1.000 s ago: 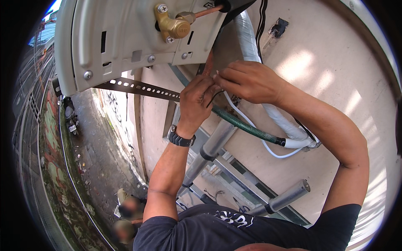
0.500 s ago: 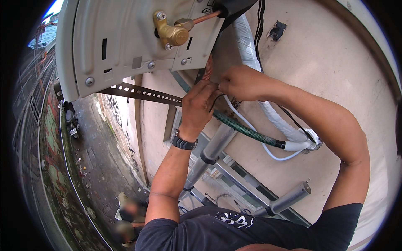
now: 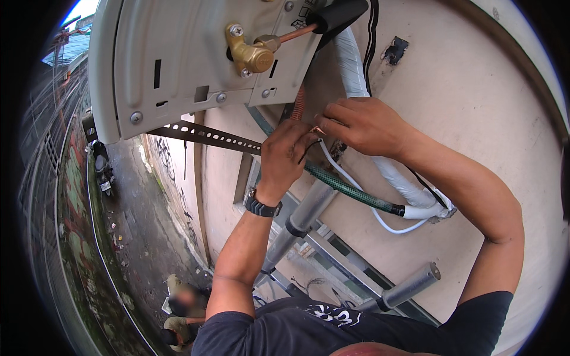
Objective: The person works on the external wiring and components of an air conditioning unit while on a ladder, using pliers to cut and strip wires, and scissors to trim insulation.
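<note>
Below the outdoor air-conditioner unit (image 3: 178, 65), my two hands meet close together. My left hand (image 3: 284, 151) is closed around a thin black wire (image 3: 304, 153), its fingertips pinched beside bare copper strands (image 3: 318, 129). At those strands, the thumb and fingers of my right hand (image 3: 369, 126) are pinched together. A thin white cable (image 3: 337, 165) rises to the fingertips. An orange corrugated conduit (image 3: 298, 102) comes down just behind my left hand. Beneath the hands runs a green braided hose (image 3: 350, 190). The exact grip on each wire is partly hidden by the fingers.
A brass valve (image 3: 252, 57) with a copper pipe (image 3: 298, 32) projects from the unit. A perforated metal bracket (image 3: 208, 135) lies under it. White-wrapped pipe (image 3: 392, 175) follows the wall. Ladder rails (image 3: 306, 207) stand below; far down are an alley (image 3: 139, 202), a motorbike (image 3: 104, 169) and two people.
My right hand has shifted slightly right and down, opening a small gap between the hands where copper strands now show. My left hand stays nearly in place. The view has moved slightly.
</note>
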The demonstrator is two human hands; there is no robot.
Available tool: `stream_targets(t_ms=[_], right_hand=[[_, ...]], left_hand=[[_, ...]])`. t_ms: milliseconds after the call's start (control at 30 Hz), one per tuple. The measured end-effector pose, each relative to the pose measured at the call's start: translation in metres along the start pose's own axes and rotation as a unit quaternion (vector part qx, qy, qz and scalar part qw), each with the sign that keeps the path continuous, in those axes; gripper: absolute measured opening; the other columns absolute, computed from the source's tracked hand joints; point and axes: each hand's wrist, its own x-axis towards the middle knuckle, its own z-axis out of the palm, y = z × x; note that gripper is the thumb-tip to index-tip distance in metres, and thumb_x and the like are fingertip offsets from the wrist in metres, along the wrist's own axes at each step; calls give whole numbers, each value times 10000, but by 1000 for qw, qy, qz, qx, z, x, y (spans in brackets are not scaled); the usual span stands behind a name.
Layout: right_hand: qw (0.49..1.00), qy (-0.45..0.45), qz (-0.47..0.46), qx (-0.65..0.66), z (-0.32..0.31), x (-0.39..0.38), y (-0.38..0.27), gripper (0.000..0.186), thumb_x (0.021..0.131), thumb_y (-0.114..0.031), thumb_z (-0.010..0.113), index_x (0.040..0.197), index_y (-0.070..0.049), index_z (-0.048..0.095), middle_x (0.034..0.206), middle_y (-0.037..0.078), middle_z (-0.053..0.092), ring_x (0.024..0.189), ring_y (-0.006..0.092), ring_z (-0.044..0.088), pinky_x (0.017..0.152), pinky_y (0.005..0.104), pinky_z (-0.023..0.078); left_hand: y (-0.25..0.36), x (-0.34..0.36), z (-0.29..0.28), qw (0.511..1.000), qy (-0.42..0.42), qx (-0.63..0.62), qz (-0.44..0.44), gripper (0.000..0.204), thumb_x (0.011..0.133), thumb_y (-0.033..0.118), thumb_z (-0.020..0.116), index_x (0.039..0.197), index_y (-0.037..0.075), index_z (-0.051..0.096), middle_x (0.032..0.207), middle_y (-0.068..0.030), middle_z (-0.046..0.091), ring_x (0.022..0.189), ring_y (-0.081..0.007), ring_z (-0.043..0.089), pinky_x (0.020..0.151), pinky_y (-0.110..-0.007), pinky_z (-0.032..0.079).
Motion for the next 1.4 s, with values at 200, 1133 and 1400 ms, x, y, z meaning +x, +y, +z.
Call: stream_targets(t_ms=[200,1133,1400], right_hand=[[995,-72,49,52,2,9,-2,189,907,-180,700,1044,-51,688,931,104,668,833,274,696,679,408,562],[999,-24,-11,31,4,11,5,241,881,-167,709,1081,-36,679,868,73,590,779,260,654,664,384,542],[901,-173,326,226,-9,18,-5,268,914,-170,701,1107,10,655,858,165,714,771,371,726,700,447,583]], left_hand=[[1,2,0,1000,3,-1,4,98,922,2,734,1019,11,726,969,-135,710,868,-343,699,751,-406,550],[0,5,-4,1000,1,-16,3,115,905,-17,737,1016,12,727,957,-139,695,854,-344,692,751,-408,543],[0,2,1,1000,3,3,14,149,923,-74,681,1043,0,729,945,-127,706,851,-303,711,749,-355,554]])
